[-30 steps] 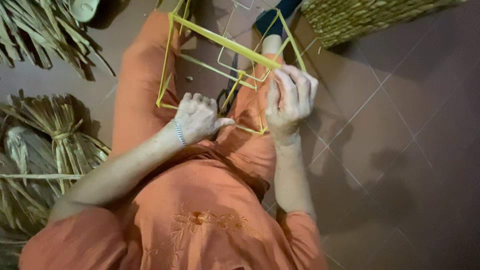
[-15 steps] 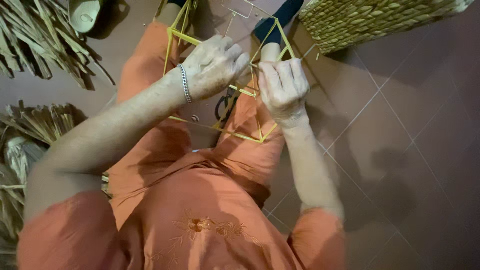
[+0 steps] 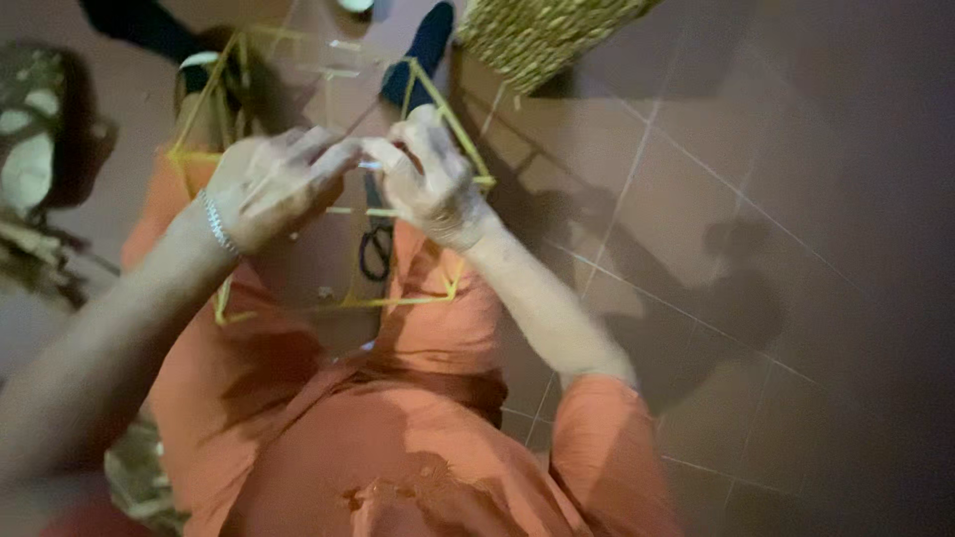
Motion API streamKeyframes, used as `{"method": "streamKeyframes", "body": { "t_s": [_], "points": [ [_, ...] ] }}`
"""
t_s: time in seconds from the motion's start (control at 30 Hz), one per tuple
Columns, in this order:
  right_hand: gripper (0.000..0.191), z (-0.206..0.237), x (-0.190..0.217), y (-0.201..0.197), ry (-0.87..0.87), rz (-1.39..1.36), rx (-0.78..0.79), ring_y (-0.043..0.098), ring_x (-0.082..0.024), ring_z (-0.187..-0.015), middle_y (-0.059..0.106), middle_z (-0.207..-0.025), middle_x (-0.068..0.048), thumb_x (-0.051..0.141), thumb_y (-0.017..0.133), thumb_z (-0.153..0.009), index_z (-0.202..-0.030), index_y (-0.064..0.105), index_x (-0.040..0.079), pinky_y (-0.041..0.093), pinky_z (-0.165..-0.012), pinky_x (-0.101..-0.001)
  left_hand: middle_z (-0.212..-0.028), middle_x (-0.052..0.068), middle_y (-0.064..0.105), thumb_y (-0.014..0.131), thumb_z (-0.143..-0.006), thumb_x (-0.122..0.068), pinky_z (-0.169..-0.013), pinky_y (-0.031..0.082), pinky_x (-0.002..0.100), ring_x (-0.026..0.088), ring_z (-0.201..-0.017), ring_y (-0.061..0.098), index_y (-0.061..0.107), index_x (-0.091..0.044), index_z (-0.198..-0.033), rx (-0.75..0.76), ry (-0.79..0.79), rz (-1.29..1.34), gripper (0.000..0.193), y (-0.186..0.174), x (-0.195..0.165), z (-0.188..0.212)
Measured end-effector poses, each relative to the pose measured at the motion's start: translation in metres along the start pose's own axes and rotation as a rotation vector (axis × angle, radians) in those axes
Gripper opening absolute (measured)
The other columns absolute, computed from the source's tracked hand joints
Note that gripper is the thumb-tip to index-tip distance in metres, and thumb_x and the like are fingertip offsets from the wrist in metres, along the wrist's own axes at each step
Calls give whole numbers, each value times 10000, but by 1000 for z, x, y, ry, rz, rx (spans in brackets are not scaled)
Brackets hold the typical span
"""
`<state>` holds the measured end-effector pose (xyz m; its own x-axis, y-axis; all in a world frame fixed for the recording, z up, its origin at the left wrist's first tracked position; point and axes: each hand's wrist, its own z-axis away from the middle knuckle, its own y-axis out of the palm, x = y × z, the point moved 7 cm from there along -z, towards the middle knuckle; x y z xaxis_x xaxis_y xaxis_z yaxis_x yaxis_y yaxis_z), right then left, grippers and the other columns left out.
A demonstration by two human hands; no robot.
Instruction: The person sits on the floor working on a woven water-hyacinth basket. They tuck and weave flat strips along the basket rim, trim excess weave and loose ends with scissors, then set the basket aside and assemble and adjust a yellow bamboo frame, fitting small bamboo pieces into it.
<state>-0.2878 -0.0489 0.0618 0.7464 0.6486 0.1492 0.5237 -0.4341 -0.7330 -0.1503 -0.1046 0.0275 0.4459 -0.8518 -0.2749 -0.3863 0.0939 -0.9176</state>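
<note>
Frame: the yellow wire frame of thin rods [image 3: 398,298] is resting over the person's lap in orange cloth, its near bar at 6 o'clock of the hands and its far corner at 12 o'clock by the feet.
Change: both hands are now meeting at one point high on the frame, where a second ago they were sitting apart on its near bar; the view is also blurring and tilting.
Meaning: the work seems to be shifting to an upper joint.
Left hand [image 3: 269,184]: curled narrow, fingertips pinching toward the right hand; whether it grips a rod cannot be told.
Right hand [image 3: 428,179]: closed round a yellow rod.
Bracelet: a silver band [image 3: 213,221] is circling the left wrist.
Scissors: dark loops [image 3: 376,249] are lying on the lap at 6 o'clock of the hands.
Basket: a woven straw basket [image 3: 537,35] is standing at 1 o'clock.
Floor: brown tiles [image 3: 756,259] are spreading out at 3 o'clock.
</note>
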Motion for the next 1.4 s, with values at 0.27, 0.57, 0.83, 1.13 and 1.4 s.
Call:
{"method": "streamKeyframes", "body": {
  "t_s": [0.27,0.57,0.83,1.13,1.4],
  "points": [
    [459,0,-1,2,104,84,130,639,-288,-753,603,-802,-84,22,750,-866,-1302,613,64,511,-672,-427,-872,136,739,693,-848,-226,-674,565,442,327,-739,708,771,-120,-1061,48,-253,349,251,-8,14,-5],
    [183,8,-18,-17,459,-344,145,701,-242,-703,694,-792,-64,243,796,-891,-875,670,112,546,-635,-382,-884,112,774,700,-934,-323,-668,568,395,251,-715,734,789,-80,-1003,205,-487,518,268,25,42,2],
    [318,35,-27,-33,544,-162,253,613,-305,-727,654,-688,-127,385,758,-915,-783,748,95,485,-724,-427,-909,96,751,752,-903,-267,-672,562,332,183,-748,704,794,-91,-993,-35,-298,374,202,11,16,6],
    [257,50,-31,-44,776,-427,155,606,-191,-750,672,-702,-40,361,814,-825,-804,776,108,481,-709,-359,-986,90,701,698,-938,-313,-695,565,342,229,-773,694,724,-87,-1153,-131,-193,403,312,-19,12,11],
    [344,43,-27,-56,713,-394,8,595,-201,-711,552,-831,-85,307,870,-760,-836,650,54,493,-658,-310,-858,150,730,629,-1013,-409,-732,594,444,279,-754,730,820,-124,-1101,566,-682,239,354,40,108,55]
  ]
}}
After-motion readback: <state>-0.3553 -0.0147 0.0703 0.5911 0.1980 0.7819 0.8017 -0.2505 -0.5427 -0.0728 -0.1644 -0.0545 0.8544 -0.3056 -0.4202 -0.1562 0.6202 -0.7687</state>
